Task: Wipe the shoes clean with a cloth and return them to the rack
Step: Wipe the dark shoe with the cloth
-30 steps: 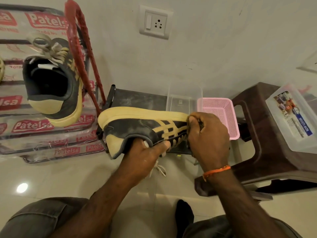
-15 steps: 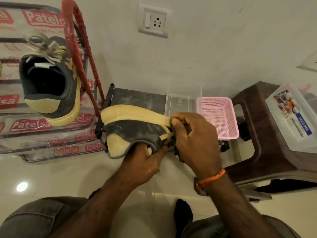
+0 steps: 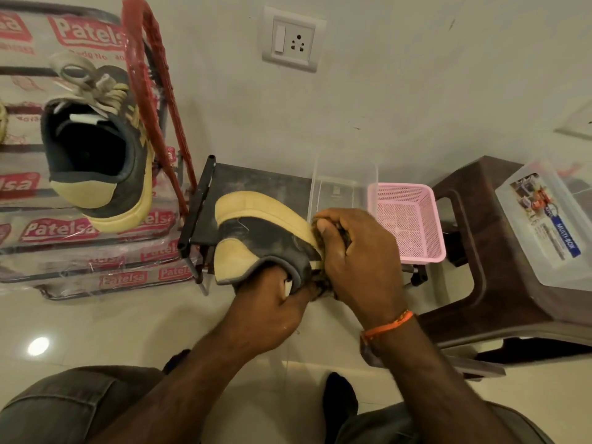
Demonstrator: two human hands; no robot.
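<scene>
Here we hold the dark-and-yellow shoe on its side just above the floor, our left hand tucked into its opening, our right hand with fingers clamped on a dark cloth against its side, while its mate sits on the rack.

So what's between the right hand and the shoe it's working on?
Head view: a dark cloth, bunched in the right hand, lies against the shoe.
</scene>
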